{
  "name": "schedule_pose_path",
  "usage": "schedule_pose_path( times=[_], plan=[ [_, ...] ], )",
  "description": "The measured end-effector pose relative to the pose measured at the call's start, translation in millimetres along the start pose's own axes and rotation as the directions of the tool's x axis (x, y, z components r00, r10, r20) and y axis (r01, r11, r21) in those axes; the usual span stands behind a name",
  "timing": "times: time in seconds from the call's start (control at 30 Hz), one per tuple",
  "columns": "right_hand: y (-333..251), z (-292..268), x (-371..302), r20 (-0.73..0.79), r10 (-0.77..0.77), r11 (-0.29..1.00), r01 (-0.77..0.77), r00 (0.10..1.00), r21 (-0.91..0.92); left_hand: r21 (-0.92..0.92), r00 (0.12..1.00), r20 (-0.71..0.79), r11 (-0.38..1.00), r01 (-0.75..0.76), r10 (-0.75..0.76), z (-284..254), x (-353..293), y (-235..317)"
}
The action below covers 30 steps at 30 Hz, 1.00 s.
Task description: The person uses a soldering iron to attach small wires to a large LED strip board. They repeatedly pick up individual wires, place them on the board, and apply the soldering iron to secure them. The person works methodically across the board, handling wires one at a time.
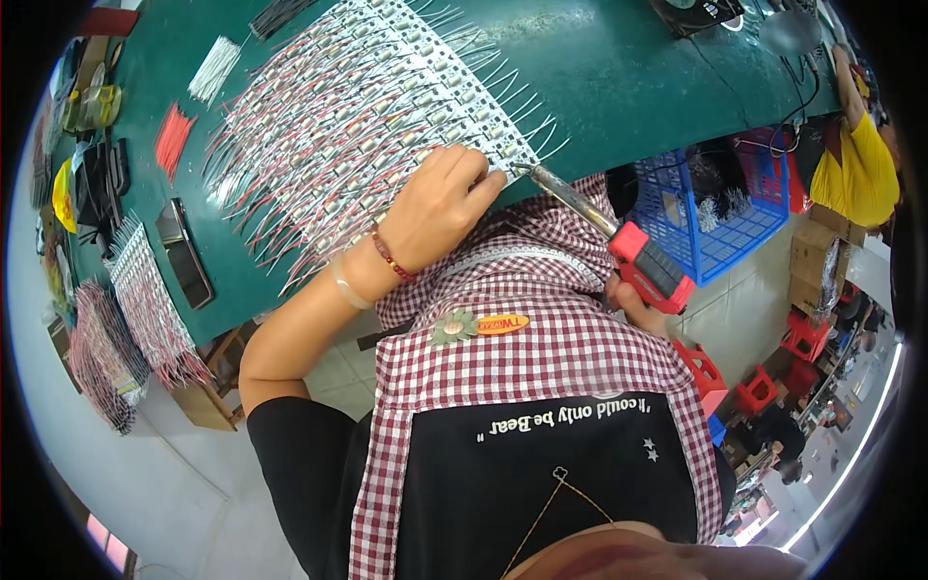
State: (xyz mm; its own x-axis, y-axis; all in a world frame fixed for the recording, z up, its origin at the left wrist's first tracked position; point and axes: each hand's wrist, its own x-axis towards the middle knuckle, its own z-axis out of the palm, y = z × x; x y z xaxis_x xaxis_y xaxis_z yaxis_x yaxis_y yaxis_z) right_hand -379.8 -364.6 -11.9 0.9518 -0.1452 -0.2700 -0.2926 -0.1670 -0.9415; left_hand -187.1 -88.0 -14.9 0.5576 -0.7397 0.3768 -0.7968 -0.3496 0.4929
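A wide sheet of white circuit boards (pixel 387 126) lies on the green table, with rows of small components and many red and white wires sticking out of its sides. My left hand (pixel 440 203) rests at the sheet's near right edge, fingers curled and pinched together; what they hold, if anything, is hidden. In my right hand (pixel 636 307), partly covered by the handle, is a red and black soldering iron (pixel 650 268). Its metal barrel slants up to the left, and the tip is at the sheet's near right corner, close to my left fingertips.
Bundles of red wires (pixel 174 141) and white wires (pixel 215 70) lie left of the sheet, near a phone (pixel 184 253). More wired boards (pixel 155 300) sit at the table's left edge. A blue crate (pixel 715 217) stands at right, below the table edge. A person in yellow (pixel 855 174) is beyond.
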Motion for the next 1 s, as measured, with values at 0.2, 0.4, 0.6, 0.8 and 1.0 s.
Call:
schedule_pose_path(
  times=[0.2, 0.4, 0.6, 0.8, 1.0],
  plan=[
    [9, 0, 0, 0.007, 0.035, 0.999, -0.035, 0.999, -0.022, 0.010, 1.000, 0.000, 1.000, -0.020, 0.020, 1, 1, 0],
    [-11, 7, 5, 0.007, 0.220, 0.974, -0.219, 0.976, -0.063, 0.009, 1.000, -0.008, 1.000, -0.016, 0.016, 2, -2, -1],
    [37, -7, -4, -0.039, -0.020, 0.956, 0.008, 0.999, -0.292, 0.013, 1.000, 0.006, 1.000, -0.008, 0.008, 1, -2, -1],
    [44, -9, -8, -0.045, 0.032, 0.916, -0.047, 0.998, -0.398, 0.006, 1.000, -0.003, 1.000, -0.012, 0.012, 1, -1, -2],
    [4, 13, 13, 0.026, -0.391, 0.826, 0.363, 0.920, -0.432, 0.012, 1.000, -0.012, 1.000, -0.018, 0.019, 2, -1, -2]
  ],
)
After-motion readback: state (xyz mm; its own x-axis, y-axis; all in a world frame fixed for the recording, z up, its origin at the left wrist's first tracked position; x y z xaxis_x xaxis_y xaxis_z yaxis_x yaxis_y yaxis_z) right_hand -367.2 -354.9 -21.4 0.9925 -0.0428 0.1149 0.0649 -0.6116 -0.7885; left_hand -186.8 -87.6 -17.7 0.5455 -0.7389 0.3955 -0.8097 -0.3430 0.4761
